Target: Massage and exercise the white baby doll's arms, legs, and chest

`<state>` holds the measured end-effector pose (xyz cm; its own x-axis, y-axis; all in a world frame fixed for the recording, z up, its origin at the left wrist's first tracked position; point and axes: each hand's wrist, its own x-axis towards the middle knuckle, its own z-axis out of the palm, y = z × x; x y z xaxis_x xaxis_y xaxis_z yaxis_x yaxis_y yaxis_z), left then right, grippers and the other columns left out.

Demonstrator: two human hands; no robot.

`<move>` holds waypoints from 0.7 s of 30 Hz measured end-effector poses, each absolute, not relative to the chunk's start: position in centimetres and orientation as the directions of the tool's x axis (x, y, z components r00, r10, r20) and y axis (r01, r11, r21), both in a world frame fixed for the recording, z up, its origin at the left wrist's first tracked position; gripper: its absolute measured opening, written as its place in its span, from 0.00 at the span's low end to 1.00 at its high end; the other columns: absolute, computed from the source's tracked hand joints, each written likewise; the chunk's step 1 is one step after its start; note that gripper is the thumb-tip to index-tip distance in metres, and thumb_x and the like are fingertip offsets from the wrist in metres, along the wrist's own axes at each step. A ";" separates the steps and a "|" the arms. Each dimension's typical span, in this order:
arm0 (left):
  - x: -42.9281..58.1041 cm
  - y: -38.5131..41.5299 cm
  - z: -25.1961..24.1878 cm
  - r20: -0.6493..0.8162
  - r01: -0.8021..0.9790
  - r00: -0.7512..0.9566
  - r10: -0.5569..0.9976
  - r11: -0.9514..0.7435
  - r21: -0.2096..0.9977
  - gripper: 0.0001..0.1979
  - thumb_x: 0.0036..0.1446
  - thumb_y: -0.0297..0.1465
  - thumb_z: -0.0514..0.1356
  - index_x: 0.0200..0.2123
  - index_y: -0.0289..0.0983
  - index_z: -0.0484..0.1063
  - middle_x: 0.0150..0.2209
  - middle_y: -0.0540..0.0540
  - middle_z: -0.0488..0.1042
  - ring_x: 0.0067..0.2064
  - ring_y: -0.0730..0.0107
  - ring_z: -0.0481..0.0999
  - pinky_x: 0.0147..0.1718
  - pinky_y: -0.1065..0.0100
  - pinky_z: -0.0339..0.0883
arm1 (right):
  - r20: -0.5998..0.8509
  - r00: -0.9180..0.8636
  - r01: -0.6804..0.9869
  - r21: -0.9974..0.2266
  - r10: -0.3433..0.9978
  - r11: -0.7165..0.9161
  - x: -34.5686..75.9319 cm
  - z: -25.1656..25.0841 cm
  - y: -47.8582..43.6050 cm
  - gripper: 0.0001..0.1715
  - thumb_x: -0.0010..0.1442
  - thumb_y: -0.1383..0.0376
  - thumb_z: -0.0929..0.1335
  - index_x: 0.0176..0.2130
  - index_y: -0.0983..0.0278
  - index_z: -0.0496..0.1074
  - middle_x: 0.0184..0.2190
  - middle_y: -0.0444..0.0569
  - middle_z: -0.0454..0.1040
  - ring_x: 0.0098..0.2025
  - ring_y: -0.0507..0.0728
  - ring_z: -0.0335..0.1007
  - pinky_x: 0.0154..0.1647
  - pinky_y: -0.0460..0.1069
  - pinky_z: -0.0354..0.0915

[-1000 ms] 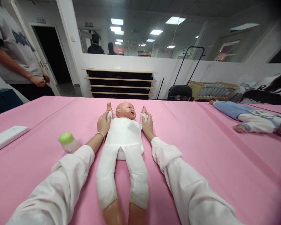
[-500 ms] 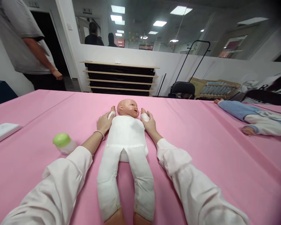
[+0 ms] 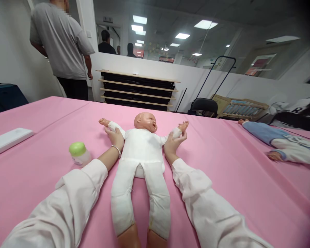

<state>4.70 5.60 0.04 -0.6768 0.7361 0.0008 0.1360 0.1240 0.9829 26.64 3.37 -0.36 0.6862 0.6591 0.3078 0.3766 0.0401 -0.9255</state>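
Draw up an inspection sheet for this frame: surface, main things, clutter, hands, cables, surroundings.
Surface: pink cover, creased at right.
Main things: doll on its back, face turned to the right.
Clutter: green-lidded jar and white slab at left; dressed doll at right.
Hands: left hand and right hand each hold one of the doll's arms.
Cables: nothing clearly identifiable.
Surroundings: person in grey, shelf, black chair.

White-bodied doll (tablecloth plain pink)
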 end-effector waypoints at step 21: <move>5.2 5.1 1.1 0.582 0.667 0.235 0.778 -0.565 0.486 0.20 0.58 0.26 0.49 0.50 0.45 0.70 0.53 0.47 0.66 0.51 0.62 0.63 0.51 0.58 0.56 | 0.500 -0.235 0.714 -0.493 0.833 0.497 25.6 1.3 2.2 0.21 0.58 0.62 0.56 0.45 0.54 0.71 0.52 0.45 0.58 0.60 0.45 0.51 0.67 0.50 0.55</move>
